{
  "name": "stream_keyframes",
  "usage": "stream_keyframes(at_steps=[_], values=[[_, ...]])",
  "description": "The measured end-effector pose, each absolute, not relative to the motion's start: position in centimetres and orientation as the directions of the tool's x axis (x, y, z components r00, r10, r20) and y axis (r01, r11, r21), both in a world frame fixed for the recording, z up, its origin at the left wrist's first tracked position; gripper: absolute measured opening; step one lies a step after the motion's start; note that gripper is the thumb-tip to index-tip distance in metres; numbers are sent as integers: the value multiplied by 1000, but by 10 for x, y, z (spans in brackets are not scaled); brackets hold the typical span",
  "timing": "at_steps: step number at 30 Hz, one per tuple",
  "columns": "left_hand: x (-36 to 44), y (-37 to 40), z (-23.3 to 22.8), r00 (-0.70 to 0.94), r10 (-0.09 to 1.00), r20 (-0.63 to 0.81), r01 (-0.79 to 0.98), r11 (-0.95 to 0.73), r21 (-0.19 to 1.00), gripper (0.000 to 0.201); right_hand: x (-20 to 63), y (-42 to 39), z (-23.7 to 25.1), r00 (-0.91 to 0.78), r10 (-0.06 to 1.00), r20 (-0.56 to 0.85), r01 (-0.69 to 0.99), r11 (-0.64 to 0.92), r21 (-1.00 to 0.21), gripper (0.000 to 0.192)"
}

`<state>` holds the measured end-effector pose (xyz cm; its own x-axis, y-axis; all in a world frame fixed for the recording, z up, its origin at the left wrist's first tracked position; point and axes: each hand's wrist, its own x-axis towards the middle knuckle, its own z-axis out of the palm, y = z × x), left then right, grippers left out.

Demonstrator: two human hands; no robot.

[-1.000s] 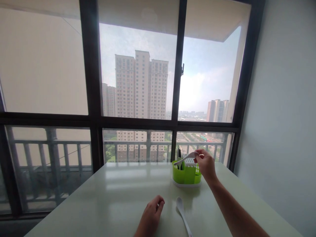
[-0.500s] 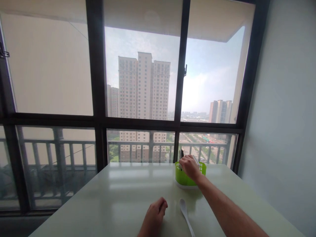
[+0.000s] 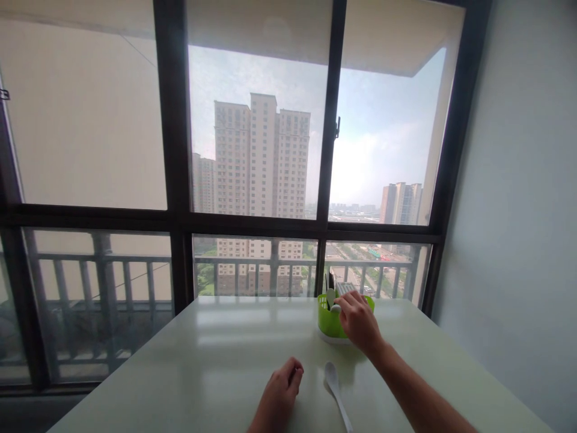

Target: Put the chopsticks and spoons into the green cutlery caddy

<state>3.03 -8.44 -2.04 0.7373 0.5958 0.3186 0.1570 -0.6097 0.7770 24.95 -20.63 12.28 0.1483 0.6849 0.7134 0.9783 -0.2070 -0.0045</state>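
My right hand (image 3: 359, 320) is at the front right of a lime-green utensil holder (image 3: 330, 325) with a white base. Its fingers are closed on what looks like a white spoon (image 3: 336, 308), of which only a rounded end shows; the rest is hidden. Upright in the holder stand another white spoon (image 3: 330, 296), dark sticks and, behind my fingers, a white slotted piece (image 3: 346, 288). My left hand (image 3: 285, 385) rests on the table, its fingers curled and nothing visible in them. To its right lies a white spoon (image 3: 332, 385), bowl pointing away from me.
The pale, glossy table (image 3: 216, 361) reaches to a large window with dark frames (image 3: 252, 227). A railing (image 3: 135, 264) and tall buildings are outside. A plain wall (image 3: 509, 210) rises on the right.
My right hand has shifted slightly right and towards me, uncovering the white spoon standing in the holder and the slotted piece. My left hand stays almost still. The view shifted a little.
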Motion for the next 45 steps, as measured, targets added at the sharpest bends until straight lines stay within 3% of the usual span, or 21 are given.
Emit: stream_keyframes(at_steps=[2, 4, 8, 10, 13, 18, 22, 24, 27, 30, 33, 37, 41, 45], values=[[30, -84, -19, 732, 599, 326, 147, -606, 782, 31, 234, -213, 105, 274, 728, 629, 959, -255, -122, 26], [30, -84, -18, 726, 605, 327, 138, -594, 792, 30, 221, -217, 78, 351, 820, 452, 936, -292, -196, 21], [31, -82, -19, 718, 620, 316, 122, -559, 820, 29, 209, -213, 25, 415, 899, 137, 896, -378, -232, 54], [32, -80, -20, 713, 626, 315, 119, -550, 826, 30, 210, -207, 11, 439, 896, 66, 877, -411, -248, 51], [32, -79, -22, 713, 631, 305, 123, -542, 831, 31, 213, -199, 7, 464, 885, 42, 849, -431, -306, 36], [33, -80, -22, 707, 634, 313, 114, -540, 834, 31, 218, -197, 27, 405, 912, 57, 853, -355, -384, 25], [33, -80, -21, 712, 628, 314, 112, -543, 832, 31, 227, -201, 78, 364, 929, 69, 769, -258, -585, 21], [33, -80, -22, 711, 630, 312, 114, -542, 833, 30, 233, -203, 117, 368, 912, 179, 738, -170, -654, 18], [33, -80, -22, 705, 635, 318, 112, -541, 833, 29, 243, -202, 174, 379, 742, 553, 853, -48, -520, 19], [33, -79, -23, 701, 637, 320, 110, -541, 834, 29, 251, -195, 202, 284, 557, 780, 959, -146, -245, 23], [33, -78, -23, 702, 639, 315, 112, -536, 837, 30, 255, -183, 196, 200, 638, 743, 948, -317, 16, 26], [32, -79, -21, 704, 643, 303, 113, -522, 845, 30, 259, -168, 164, 113, 801, 588, 921, -307, 241, 22], [30, -81, -18, 706, 641, 301, 122, -529, 840, 32, 263, -163, 141, 8, 861, 509, 938, -183, 295, 15], [30, -81, -17, 710, 640, 295, 130, -530, 838, 34, 265, -164, 130, -36, 871, 489, 961, -105, 257, 18]])
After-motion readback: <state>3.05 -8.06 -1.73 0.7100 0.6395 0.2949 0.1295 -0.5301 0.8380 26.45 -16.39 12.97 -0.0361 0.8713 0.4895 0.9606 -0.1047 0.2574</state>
